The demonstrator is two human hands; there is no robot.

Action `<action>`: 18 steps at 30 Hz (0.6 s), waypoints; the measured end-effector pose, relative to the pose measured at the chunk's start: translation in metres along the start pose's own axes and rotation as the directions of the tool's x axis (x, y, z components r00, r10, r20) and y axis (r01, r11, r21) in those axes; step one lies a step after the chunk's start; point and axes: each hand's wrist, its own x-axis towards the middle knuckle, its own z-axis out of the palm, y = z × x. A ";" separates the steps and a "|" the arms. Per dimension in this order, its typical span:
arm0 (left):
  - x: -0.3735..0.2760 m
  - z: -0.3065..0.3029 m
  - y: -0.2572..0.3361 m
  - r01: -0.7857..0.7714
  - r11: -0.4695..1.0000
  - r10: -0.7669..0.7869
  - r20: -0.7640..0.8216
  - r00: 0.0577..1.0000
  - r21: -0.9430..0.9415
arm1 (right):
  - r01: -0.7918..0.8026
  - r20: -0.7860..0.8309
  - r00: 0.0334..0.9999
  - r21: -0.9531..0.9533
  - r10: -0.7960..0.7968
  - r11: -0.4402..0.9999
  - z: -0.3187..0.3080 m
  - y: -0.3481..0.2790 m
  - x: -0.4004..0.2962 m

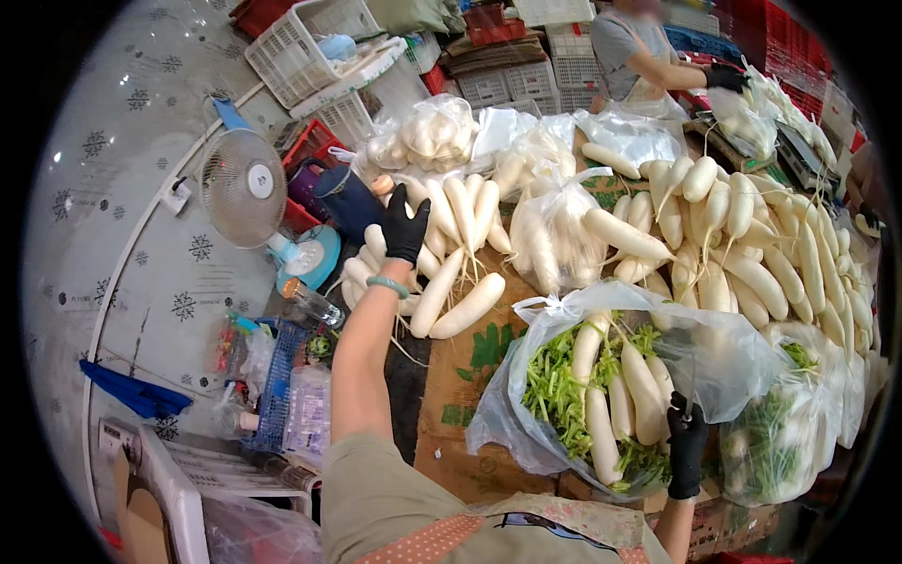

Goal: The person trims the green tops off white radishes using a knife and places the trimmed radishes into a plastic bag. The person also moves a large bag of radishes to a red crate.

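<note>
My left hand [406, 224], in a black glove, reaches over a heap of white radishes [461, 211] with its fingers apart; whether it touches one is unclear. To the right, my right hand [687, 444], also black-gloved, is at the rim of an open clear plastic bag [493, 423]. A thin metal-looking tool [695, 370] sticks up from its fingers. Inside the bag lie cut green stalks [553, 398] with several radishes [602, 437] on top. Two radishes [468, 307] lie on the cardboard [451, 384] between my hands. A tied bag of radishes [557, 236] stands behind the open bag.
A large radish pile [747, 247] covers the right side. Filled bags [789, 437] stand at the lower right. At left are an electric fan [243, 187], a dark blue jug [347, 201], a bottle [313, 303] and a blue basket [278, 384]. Another person [634, 53] works across the table.
</note>
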 end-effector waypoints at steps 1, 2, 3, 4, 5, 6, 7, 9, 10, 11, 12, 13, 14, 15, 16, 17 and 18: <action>0.004 -0.013 0.024 0.117 0.972 -0.119 0.005 0.993 -0.203 | -0.022 -0.032 0.999 0.040 0.024 0.999 0.000 -0.004 -0.004; 0.005 -0.025 0.043 0.223 0.869 -0.230 0.037 0.972 -0.441 | -0.026 -0.033 0.999 0.048 0.028 0.998 -0.003 -0.016 -0.010; 0.003 -0.039 0.067 0.309 0.698 -0.325 0.098 0.941 -0.646 | -0.032 0.022 0.999 0.046 0.031 0.998 -0.006 -0.027 -0.014; -0.001 -0.051 0.101 0.375 0.497 -0.389 0.186 0.902 -0.783 | -0.044 0.064 0.997 0.039 0.042 0.998 -0.010 -0.035 -0.018; -0.005 -0.063 0.136 0.334 0.366 -0.378 0.190 0.906 -0.868 | -0.063 0.101 0.993 0.026 0.060 0.998 -0.013 -0.041 -0.023; -0.018 -0.076 0.158 0.518 0.160 -0.400 0.425 0.812 -0.840 | -0.022 0.126 0.992 0.049 0.016 0.999 -0.010 -0.045 -0.026; -0.035 -0.090 0.177 0.576 0.287 -0.321 0.490 0.810 -0.765 | 0.119 0.171 0.978 0.008 -0.119 0.993 -0.006 -0.054 -0.029; -0.071 -0.123 0.223 0.817 0.149 -0.290 0.765 0.575 -0.557 | 0.263 0.245 0.925 0.139 -0.291 0.955 0.007 -0.066 -0.035; -0.088 -0.142 0.241 0.872 0.155 -0.185 0.854 0.487 -0.464 | 0.428 0.288 0.857 0.063 -0.427 0.902 0.012 -0.081 -0.038; -0.097 -0.161 0.259 0.913 0.174 -0.067 0.920 0.386 -0.370 | 0.458 0.346 0.823 0.064 -0.450 0.887 0.011 -0.087 -0.041; -0.109 -0.172 0.269 0.874 0.277 0.013 0.910 0.413 -0.400 | 0.422 0.400 0.822 0.050 -0.405 0.905 0.010 -0.098 -0.046; -0.115 -0.184 0.278 0.900 0.278 0.056 0.941 0.333 -0.335 | 0.410 0.407 0.816 0.093 -0.410 0.907 0.011 -0.102 -0.049; -0.120 -0.189 0.283 0.885 0.337 0.080 0.947 0.312 -0.321 | 0.357 0.407 0.840 0.084 -0.359 0.930 0.011 -0.102 -0.054; -0.127 -0.195 0.287 0.864 0.398 0.096 0.950 0.296 -0.309 | 0.364 0.398 0.842 0.076 -0.364 0.928 0.011 -0.102 -0.059; -0.129 -0.199 0.294 0.887 0.355 0.067 0.954 0.292 -0.297 | 0.391 0.394 0.839 0.041 -0.374 0.920 0.012 -0.095 -0.060; -0.136 -0.201 0.297 0.851 0.408 0.093 0.942 0.322 -0.331 | 0.418 0.392 0.835 0.005 -0.386 0.908 0.011 -0.088 -0.061; -0.142 -0.205 0.296 0.807 0.468 0.108 0.930 0.351 -0.359 | 0.481 0.398 0.812 -0.040 -0.427 0.876 0.014 -0.092 -0.064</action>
